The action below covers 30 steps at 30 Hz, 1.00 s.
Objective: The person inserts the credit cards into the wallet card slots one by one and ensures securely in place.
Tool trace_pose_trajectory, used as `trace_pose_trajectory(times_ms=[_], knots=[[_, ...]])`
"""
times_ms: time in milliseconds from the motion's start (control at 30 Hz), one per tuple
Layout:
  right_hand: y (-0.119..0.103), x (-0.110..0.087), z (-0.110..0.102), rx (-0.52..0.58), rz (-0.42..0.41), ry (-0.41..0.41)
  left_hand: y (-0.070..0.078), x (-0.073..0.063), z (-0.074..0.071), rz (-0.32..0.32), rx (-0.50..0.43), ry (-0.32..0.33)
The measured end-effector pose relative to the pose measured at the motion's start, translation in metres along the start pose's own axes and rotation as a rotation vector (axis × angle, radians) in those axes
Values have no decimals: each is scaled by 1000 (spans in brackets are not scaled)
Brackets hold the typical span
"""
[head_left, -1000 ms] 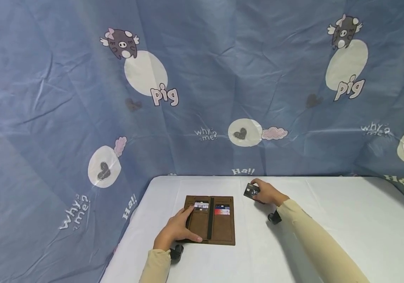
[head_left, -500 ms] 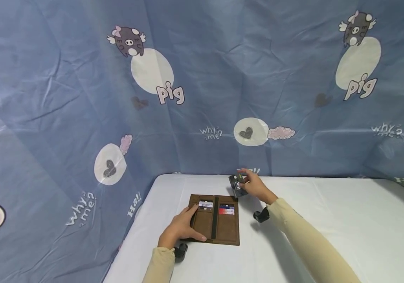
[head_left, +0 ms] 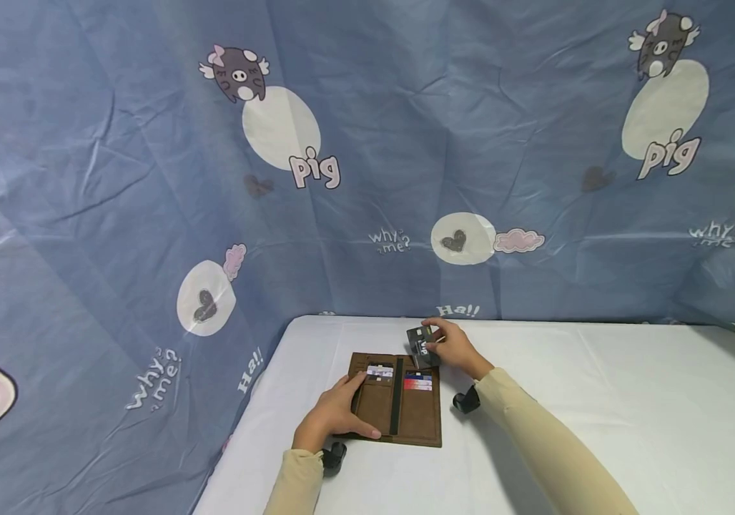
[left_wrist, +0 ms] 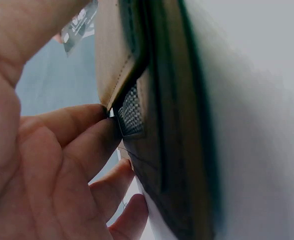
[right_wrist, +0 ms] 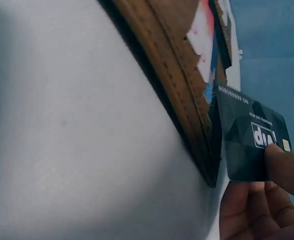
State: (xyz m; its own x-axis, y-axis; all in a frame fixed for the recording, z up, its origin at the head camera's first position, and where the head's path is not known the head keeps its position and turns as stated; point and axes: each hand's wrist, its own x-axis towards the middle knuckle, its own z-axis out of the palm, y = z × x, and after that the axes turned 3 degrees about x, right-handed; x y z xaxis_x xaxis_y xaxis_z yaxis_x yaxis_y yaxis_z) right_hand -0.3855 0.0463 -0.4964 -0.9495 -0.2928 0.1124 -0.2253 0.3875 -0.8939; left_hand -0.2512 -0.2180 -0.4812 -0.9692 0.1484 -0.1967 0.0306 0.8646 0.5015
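Note:
A brown wallet lies spread open on the white table, a dark strap down its middle. Cards show in its left pockets, red and blue ones in its right. My left hand holds the wallet's near left corner, thumb at the near edge, fingers on the left side; in the left wrist view the fingertips meet the leather edge. Between thumb and fingers my right hand pinches a black VIP card, tilted over the far right end of the wallet.
The white table stretches away to the right. A blue printed curtain hangs behind and along the left of it. Black wrist cameras sit on both wrists.
My right hand has brought the black card leftward from beside the wallet to its far right end. The left hand stays on the wallet, while the head view shifts slightly.

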Motion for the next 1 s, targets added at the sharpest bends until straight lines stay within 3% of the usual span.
trace_pose_trajectory(times_ms=[233,467,600,833,1000], knots=[[1,-1,5,-75,57,19,5,-1,0,1,-12,-3],[2,-5,7,-144,37,31,7,1,1,-5,-4,0],[2,-9,5,-174,50,-1,7,-1,2,-6,-11,0],[1,-13,5,-198,35,-128,6,-3,1,-17,-3,5],[2,-14,8,-204,28,-121,5,-5,-1,-23,13,3]])
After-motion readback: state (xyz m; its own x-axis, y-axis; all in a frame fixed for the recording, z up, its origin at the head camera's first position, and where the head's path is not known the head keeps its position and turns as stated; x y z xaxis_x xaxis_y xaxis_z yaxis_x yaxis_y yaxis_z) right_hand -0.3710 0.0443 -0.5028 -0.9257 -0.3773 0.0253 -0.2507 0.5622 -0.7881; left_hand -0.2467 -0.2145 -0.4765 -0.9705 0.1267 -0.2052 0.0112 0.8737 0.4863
